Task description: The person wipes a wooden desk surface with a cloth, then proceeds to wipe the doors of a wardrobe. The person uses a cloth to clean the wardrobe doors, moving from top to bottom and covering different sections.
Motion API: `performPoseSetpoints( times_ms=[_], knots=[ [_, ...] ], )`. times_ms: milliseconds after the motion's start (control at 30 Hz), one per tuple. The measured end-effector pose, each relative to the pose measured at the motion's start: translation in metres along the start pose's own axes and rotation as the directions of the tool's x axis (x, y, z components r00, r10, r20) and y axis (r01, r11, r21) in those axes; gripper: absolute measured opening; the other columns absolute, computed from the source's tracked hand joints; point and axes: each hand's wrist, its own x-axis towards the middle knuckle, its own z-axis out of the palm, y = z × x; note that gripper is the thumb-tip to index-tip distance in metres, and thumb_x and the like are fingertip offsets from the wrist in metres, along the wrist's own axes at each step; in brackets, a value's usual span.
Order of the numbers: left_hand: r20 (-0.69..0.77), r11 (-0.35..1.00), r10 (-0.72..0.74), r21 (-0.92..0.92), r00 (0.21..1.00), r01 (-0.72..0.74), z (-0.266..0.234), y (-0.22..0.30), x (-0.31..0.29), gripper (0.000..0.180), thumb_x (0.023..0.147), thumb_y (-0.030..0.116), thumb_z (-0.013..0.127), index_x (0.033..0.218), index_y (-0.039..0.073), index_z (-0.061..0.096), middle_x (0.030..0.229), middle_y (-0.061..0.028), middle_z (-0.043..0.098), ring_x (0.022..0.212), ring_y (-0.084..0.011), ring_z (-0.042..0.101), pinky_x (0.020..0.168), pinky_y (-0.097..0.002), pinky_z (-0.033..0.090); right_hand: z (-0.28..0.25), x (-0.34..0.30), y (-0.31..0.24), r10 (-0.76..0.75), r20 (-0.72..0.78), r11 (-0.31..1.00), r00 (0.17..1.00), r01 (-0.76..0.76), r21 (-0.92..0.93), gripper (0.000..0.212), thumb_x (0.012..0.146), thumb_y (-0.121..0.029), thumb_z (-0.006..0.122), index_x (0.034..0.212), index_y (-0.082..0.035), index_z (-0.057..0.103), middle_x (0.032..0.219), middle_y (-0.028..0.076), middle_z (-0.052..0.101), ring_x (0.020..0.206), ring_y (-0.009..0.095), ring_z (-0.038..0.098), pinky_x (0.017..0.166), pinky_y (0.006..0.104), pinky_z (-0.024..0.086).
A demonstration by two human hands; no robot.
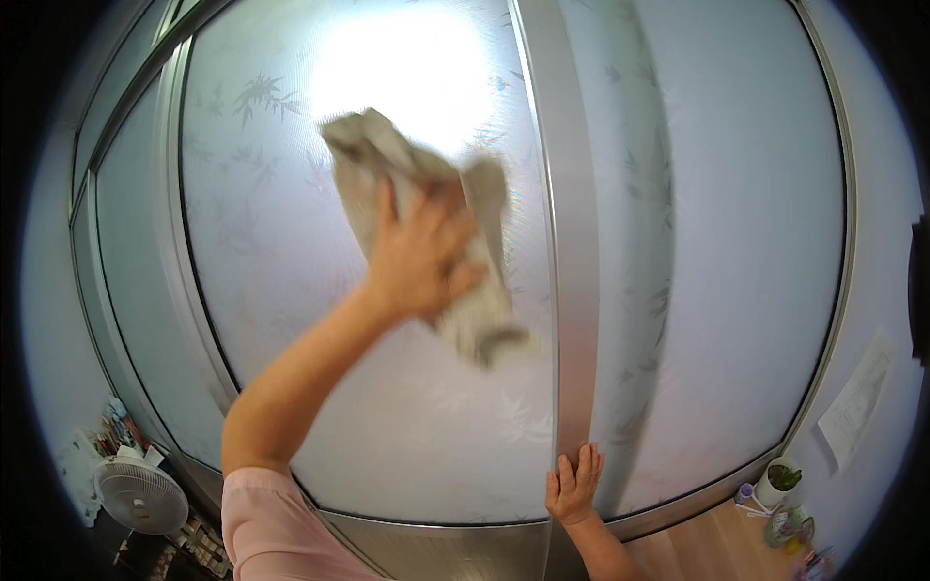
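My left hand (423, 250) is raised at the middle of the view, slightly blurred. It presses a crumpled beige cloth (363, 198) to a frosted glass panel (291, 290) printed with faint leaf shapes. Loose folds of the cloth stick out above and below the fingers. Lower and to the right, my right hand (575, 484) lies against the foot of an upright metal frame post (567, 290). Its fingers are stretched upward and hold nothing.
Another frosted panel (746, 242) stands right of the post. At lower left is a round white fan (142, 496) near a cluster of pens (118, 431). A potted plant (778, 481) and small items sit on a wooden surface (697, 544); a paper sheet (856, 399) hangs on the right wall.
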Motion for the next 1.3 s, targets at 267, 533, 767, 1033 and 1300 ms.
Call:
performPoseSetpoints(
  times_ms=[267, 533, 767, 1033, 1300],
  knots=[
    [0.177, 0.976, 0.169, -0.166, 0.970, -0.140, -0.017, 0.005, -0.038, 0.059, 0.079, 0.050, 0.060, 0.127, 0.017, 0.053, 0.125, -0.0097, 0.052, 0.119, -0.0300, 0.046, 0.104, -0.0539, 0.027, -0.006, 0.001, 0.000, -0.007, 0.020, 1.000, 1.000, 0.007, 0.009, 0.045, 0.091, -0.022, 0.052, 0.133, -0.007, 0.046, 0.142, 0.026, 0.034, 0.134, 0.044, 0.030, 0.111, 0.0569, 0.018],
    [-0.154, 0.913, -0.226, 0.311, 0.962, 0.264, -0.037, -0.094, 0.015, 0.069, 0.078, 0.051, 0.060, 0.137, 0.018, 0.045, 0.152, -0.0143, 0.024, 0.137, -0.0369, 0.027, 0.105, -0.0669, 0.016, 0.001, 0.001, -0.011, -0.004, -0.014, 1.000, 1.000, 0.004, 0.026, 0.041, 0.091, -0.022, 0.051, 0.130, -0.006, 0.048, 0.143, 0.026, 0.033, 0.134, 0.045, 0.030, 0.111, 0.0568, 0.017],
    [0.356, 0.913, 0.298, -0.378, 0.886, -0.155, -0.025, 0.066, -0.109, 0.065, 0.068, 0.040, 0.068, 0.129, 0.022, 0.053, 0.138, -0.0116, 0.045, 0.132, -0.0312, 0.036, 0.108, -0.0638, 0.016, 0.002, -0.001, -0.012, -0.002, 0.014, 0.999, 1.000, 0.002, 0.033, 0.040, 0.091, -0.021, 0.051, 0.128, -0.004, 0.048, 0.143, 0.027, 0.032, 0.134, 0.047, 0.029, 0.111, 0.0584, 0.017],
    [-0.163, 0.947, -0.244, 0.172, 0.956, 0.271, -0.050, -0.130, -0.030, 0.065, 0.084, 0.051, 0.058, 0.137, 0.017, 0.045, 0.128, -0.0084, 0.055, 0.119, -0.0297, 0.049, 0.100, -0.0437, 0.038, 0.000, -0.005, -0.007, -0.013, 0.017, 1.000, 1.000, 0.013, 0.020, 0.043, 0.094, -0.021, 0.047, 0.133, -0.004, 0.042, 0.146, 0.028, 0.027, 0.136, 0.046, 0.025, 0.111, 0.0580, 0.016],
    [-0.016, 0.832, -0.551, 0.070, 0.834, 0.551, -0.021, -0.032, -0.168, 0.052, 0.080, 0.032, 0.059, 0.126, 0.007, 0.052, 0.139, -0.0247, 0.037, 0.133, -0.0478, 0.025, 0.104, -0.0697, 0.011, -0.006, 0.002, 0.003, -0.043, -0.009, 0.998, 0.999, 0.042, -0.035, 0.045, 0.094, -0.018, 0.045, 0.137, -0.004, 0.039, 0.146, 0.028, 0.026, 0.136, 0.046, 0.024, 0.111, 0.0578, 0.016]
  ],
)
